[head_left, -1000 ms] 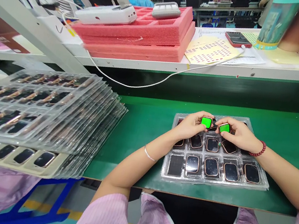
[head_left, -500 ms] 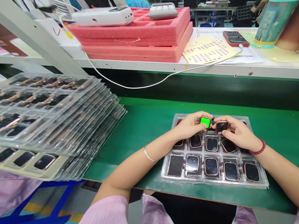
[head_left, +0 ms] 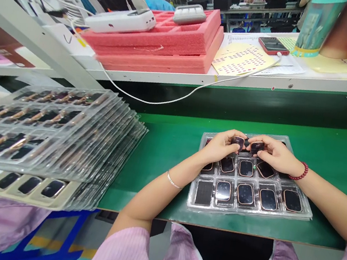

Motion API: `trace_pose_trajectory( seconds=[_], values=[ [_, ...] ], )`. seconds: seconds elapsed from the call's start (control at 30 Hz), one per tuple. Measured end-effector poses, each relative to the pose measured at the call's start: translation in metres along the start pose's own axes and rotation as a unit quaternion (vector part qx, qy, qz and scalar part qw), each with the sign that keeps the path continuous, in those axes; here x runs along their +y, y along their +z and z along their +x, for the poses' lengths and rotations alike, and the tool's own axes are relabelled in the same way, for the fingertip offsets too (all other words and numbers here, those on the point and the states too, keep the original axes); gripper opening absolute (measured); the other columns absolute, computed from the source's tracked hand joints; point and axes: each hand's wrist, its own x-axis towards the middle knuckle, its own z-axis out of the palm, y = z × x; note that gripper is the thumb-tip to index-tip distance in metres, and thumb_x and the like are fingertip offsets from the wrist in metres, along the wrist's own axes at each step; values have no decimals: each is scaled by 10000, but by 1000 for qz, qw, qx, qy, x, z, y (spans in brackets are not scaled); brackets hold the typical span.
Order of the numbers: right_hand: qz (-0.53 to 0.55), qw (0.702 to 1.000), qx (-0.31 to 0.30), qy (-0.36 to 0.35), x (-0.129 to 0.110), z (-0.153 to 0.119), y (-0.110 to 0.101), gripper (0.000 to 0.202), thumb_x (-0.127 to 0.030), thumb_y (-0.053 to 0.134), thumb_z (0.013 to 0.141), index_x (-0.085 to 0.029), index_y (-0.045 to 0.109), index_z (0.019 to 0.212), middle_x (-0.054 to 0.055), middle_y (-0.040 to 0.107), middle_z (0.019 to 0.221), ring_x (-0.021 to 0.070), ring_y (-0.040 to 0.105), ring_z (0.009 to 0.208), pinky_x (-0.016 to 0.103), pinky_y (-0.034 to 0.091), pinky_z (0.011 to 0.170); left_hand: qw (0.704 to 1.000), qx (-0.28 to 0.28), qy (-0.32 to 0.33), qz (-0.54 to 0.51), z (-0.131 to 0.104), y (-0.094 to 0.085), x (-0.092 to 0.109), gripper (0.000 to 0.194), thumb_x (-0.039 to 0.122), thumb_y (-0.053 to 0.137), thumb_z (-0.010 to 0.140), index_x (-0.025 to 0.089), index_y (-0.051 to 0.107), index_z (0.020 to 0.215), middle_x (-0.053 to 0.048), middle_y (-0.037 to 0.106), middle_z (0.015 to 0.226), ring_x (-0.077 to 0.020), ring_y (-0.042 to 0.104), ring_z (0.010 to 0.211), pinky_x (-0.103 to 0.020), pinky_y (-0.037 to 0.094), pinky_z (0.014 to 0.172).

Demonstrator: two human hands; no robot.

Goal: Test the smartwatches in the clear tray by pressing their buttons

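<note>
My left hand [head_left: 222, 146] is closed on a smartwatch [head_left: 237, 141] with a dark screen and a gold-coloured rim. A second dark-screened smartwatch [head_left: 257, 147] is pinched in my right hand [head_left: 276, 154], close beside the first. Both hands are over the back rows of a clear plastic tray [head_left: 304, 212] on the green bench. More smartwatches lie in its compartments, among them one [head_left: 245, 194] in the front row. The front-left compartment [head_left: 204, 192] shows only a dark ribbed bottom. My hands hide part of the back row.
A tall, leaning stack of clear trays [head_left: 117, 147] with watches stands at the left, over a beige tray [head_left: 65, 200]. Behind the bench, a white shelf [head_left: 182, 76] carries red foam blocks [head_left: 154, 47], a phone [head_left: 273, 45] and a teal cup [head_left: 318, 28]. A white cable [head_left: 151, 102] hangs off it.
The screen of the smartwatch in my left hand was bright green and is now dark. Both hands have stayed in nearly the same place.
</note>
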Motion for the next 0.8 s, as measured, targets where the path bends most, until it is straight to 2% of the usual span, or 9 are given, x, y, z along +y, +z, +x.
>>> trace_pose_trajectory(
  seconds=[0.23, 0.4, 0.57, 0.7, 0.8],
  values=[
    [-1, 1000, -9, -17, 3, 1, 1, 379, -188, 609, 802, -212, 663, 1176, 84, 674, 1236, 268, 672, 1084, 409, 612, 871, 1000, -8, 11, 8, 0, -1, -3, 489, 104, 595, 707, 154, 587, 1194, -61, 699, 1023, -164, 663, 945, -306, 526, 855],
    [0, 1000, -14, -11, 3, 1, 0, 411, -188, 624, 807, -220, 643, 1216, 82, 673, 1224, 262, 676, 1053, 408, 613, 863, 1000, -11, 20, 5, 2, -2, -7, 592, 108, 586, 695, 180, 538, 1281, -56, 699, 1044, -168, 674, 956, -321, 528, 876],
    [16, 1000, -4, 5, 7, 0, -2, 562, -223, 700, 815, -242, 536, 1352, 93, 659, 1241, 259, 667, 1073, 392, 605, 860, 1000, 11, 1, -18, 1, -2, -4, 680, 100, 667, 679, 185, 482, 1328, -43, 694, 1007, -159, 674, 950, -288, 522, 851],
    [94, 995, 38, 0, 10, 2, -2, 629, -242, 746, 804, -255, 477, 1373, 93, 645, 1251, 228, 665, 1082, 341, 603, 829, 996, 47, -16, -73, 3, -3, -2, 757, 135, 775, 636, 187, 449, 1317, -17, 682, 978, -114, 671, 787, -232, 503, 713],
    [150, 985, 79, 13, 11, 3, -3, 633, -236, 779, 776, -253, 492, 1340, 75, 660, 1185, 163, 693, 821, 289, 610, 671, 990, 57, -36, -121, 3, -5, -1, 768, 212, 835, 617, 178, 452, 1282, -23, 697, 961, -102, 667, 644, -194, 428, 546]
  ],
)
